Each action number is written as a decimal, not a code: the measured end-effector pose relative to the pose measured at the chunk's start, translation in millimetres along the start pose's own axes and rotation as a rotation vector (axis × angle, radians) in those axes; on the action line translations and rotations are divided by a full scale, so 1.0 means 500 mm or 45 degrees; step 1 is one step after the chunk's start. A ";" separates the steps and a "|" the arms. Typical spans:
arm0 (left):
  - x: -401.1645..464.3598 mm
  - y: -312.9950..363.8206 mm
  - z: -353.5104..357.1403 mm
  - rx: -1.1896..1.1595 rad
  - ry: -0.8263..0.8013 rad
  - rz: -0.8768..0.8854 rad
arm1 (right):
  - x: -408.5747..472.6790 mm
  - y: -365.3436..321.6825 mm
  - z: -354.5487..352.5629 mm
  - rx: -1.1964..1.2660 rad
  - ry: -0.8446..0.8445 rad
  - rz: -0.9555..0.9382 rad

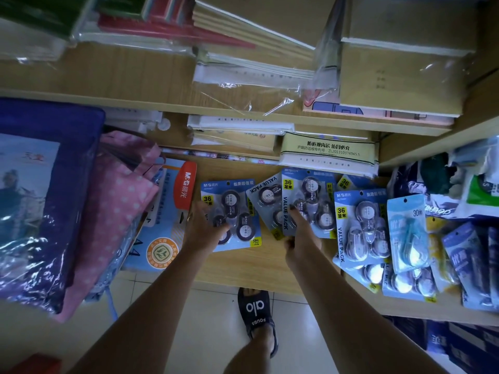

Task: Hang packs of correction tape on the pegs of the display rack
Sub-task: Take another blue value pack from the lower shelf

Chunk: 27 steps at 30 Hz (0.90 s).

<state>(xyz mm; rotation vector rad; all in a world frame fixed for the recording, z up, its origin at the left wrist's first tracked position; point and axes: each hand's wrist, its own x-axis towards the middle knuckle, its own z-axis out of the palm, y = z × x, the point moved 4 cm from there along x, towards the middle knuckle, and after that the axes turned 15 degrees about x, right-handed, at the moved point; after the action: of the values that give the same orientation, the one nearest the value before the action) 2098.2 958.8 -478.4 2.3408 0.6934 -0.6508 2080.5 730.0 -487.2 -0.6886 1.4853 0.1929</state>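
Your left hand [205,228] lies on a blue pack [243,209] flat on the desk [243,268] — fingers blurred, so I cannot tell its grip. Your right hand [301,238] pinches a second pack [310,184] by its lower edge — forefinger straight.

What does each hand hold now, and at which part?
Right hand pinches a correction tape pack at its lower left edge. Left hand lies on another pack; grip unclear.

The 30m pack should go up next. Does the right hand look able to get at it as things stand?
Probably yes: the 30m pack lies uncovered atop the pile right of the right hand, though its fingers pinch a value pack.
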 end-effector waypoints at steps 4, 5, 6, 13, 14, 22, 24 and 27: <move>-0.007 0.003 -0.014 -0.077 -0.017 0.033 | -0.006 0.003 -0.007 0.056 -0.230 0.045; -0.010 0.004 -0.020 -0.103 -0.010 0.038 | -0.022 0.002 -0.008 0.058 -0.329 0.062; -0.015 0.007 -0.028 -0.129 -0.002 0.038 | -0.037 0.002 -0.011 0.057 -0.434 0.072; -0.100 0.058 -0.097 -0.401 -0.026 0.028 | -0.159 -0.012 -0.082 -0.317 -0.693 0.060; -0.118 0.067 -0.108 -0.482 -0.027 0.001 | -0.182 -0.023 -0.088 -0.315 -0.708 0.047; -0.332 0.226 -0.205 -0.596 -0.001 0.132 | -0.417 -0.159 -0.126 -0.327 -0.821 -0.049; -0.379 0.270 -0.224 -0.626 0.016 0.156 | -0.475 -0.206 -0.144 -0.372 -0.864 -0.158; -0.462 0.355 -0.253 -0.690 0.063 0.223 | -0.554 -0.272 -0.170 -0.399 -0.980 -0.436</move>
<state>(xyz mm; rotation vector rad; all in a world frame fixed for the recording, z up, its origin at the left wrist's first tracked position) 2069.8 849.6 -181.7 1.8884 0.5885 -0.2806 2049.1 656.9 -177.3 -0.9702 0.5938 0.3808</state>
